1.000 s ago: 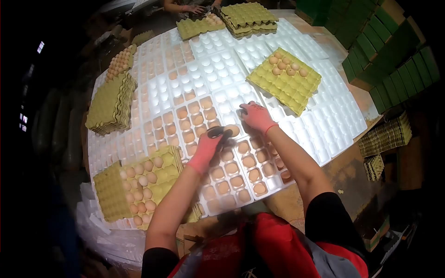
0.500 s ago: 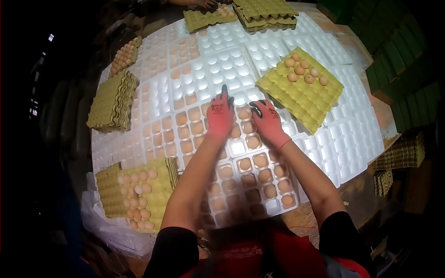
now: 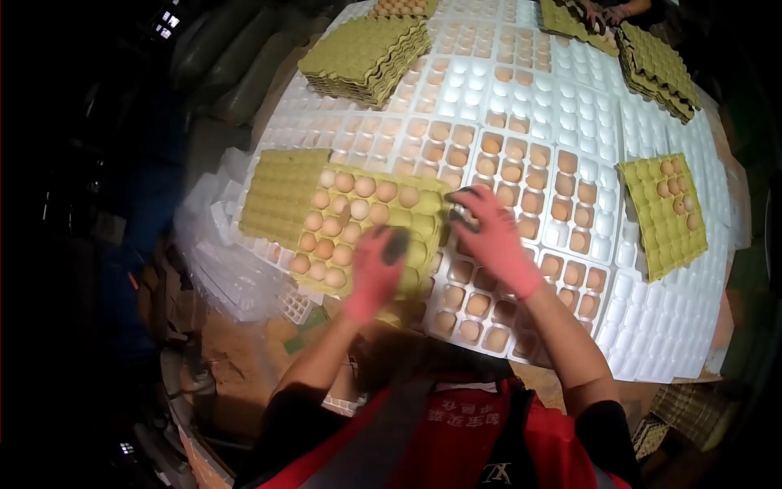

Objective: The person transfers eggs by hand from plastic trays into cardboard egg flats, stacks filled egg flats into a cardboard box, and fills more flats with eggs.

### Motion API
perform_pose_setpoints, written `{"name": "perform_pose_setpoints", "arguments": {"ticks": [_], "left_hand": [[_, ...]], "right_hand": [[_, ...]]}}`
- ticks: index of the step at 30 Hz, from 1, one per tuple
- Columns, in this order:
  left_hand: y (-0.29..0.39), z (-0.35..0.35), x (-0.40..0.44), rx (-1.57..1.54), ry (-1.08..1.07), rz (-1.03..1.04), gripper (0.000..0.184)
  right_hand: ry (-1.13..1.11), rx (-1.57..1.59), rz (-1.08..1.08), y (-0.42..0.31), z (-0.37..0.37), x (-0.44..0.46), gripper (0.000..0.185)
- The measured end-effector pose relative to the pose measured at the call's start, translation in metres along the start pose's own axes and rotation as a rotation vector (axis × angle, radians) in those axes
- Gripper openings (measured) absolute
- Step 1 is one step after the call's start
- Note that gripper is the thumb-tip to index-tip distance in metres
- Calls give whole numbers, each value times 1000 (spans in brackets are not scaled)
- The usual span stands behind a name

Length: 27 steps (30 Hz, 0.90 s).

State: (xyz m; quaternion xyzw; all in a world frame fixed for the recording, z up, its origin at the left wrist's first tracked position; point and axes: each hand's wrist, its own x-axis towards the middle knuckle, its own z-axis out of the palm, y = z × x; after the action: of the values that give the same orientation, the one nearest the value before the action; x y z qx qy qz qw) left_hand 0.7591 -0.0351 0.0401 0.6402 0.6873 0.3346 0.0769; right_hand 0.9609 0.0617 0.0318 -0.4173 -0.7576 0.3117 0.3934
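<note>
A yellow-green pulp egg tray (image 3: pixel 419 232) lies before me, with brown eggs (image 3: pixel 332 226) filling its left part and bare cups on its right. My left hand (image 3: pixel 379 273), in a red glove with dark fingertips, is over the front of this tray, beside the eggs. Motion blurs its fingers, so I cannot see whether it holds anything. At the tray's right edge is my right hand (image 3: pixel 494 240), also gloved, its thumb and fingers bent but apart. No egg shows in it. Below and right of it, a clear plastic egg tray (image 3: pixel 507 346) carries eggs in its square cells.
White plastic trays (image 3: pixel 652 342) cover much of the table, many with eggs. Pulp tray stacks stand at back left (image 3: pixel 366 53) and back right (image 3: pixel 656 69). Another pulp tray (image 3: pixel 656 236) with several eggs lies right. Another person's hands (image 3: pixel 607 15) are at the far edge. Plastic wrap (image 3: pixel 232 273) hangs left.
My view has turned left. Both hands have moved from the plastic trays to the egg-filled pulp tray on the left.
</note>
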Motion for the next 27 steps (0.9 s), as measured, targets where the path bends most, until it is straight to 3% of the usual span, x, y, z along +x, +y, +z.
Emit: {"name": "perform_pose_setpoints", "arguments": {"ticks": [1,3,4,6,7,9,11,12,13,15,16,19,21,22,23,24,25,27], "left_hand": [[-49,-30,-12,-145,-35,-238,33],[-52,-96,-11,25,-189,-272,29],[-64,-106,-16,138,-244,-120,31],[-89,-117,-33,365,-349,180,34],[-100,-118,-45,341,-456,162,38],[-111,-119,-52,407,-478,323,39],[-135,-111,-51,469,-476,427,40],[-138,-110,-48,498,-481,475,41],[-140,-114,-43,452,-559,442,37],[-133,-131,-36,99,-415,232,29],[-129,-141,-37,-300,-496,-134,25],[-171,-146,-60,-687,-416,-458,27],[-188,-115,-19,-1015,-412,-505,29],[-180,-107,-9,-556,-402,-146,22],[-136,-129,7,-121,-525,73,24],[-143,-115,7,138,-536,383,28],[-153,-105,2,413,-518,653,32],[-155,-93,8,502,-627,706,36]], "right_hand": [[-103,-59,-119,-21,24,9,33],[-3,-309,-352,-25,77,32,32],[-50,-562,-358,-10,101,40,24],[-128,-587,-315,-16,108,50,18],[-168,-601,-291,-18,109,54,15],[-65,-317,-77,-32,98,58,22],[-25,444,380,-31,93,64,26],[-48,173,255,-45,96,64,33],[-170,-90,222,-62,105,60,35],[-347,-506,-22,-67,132,50,39],[-384,-704,-78,-55,153,45,43],[-489,-775,-147,-53,174,44,45],[-376,-586,-50,-54,152,45,46],[-116,-345,6,-50,142,41,40],[-128,59,392,-59,119,43,46],[-49,533,539,-45,111,42,49],[-34,666,488,-33,104,43,52],[-76,530,328,-33,101,54,54]]}}
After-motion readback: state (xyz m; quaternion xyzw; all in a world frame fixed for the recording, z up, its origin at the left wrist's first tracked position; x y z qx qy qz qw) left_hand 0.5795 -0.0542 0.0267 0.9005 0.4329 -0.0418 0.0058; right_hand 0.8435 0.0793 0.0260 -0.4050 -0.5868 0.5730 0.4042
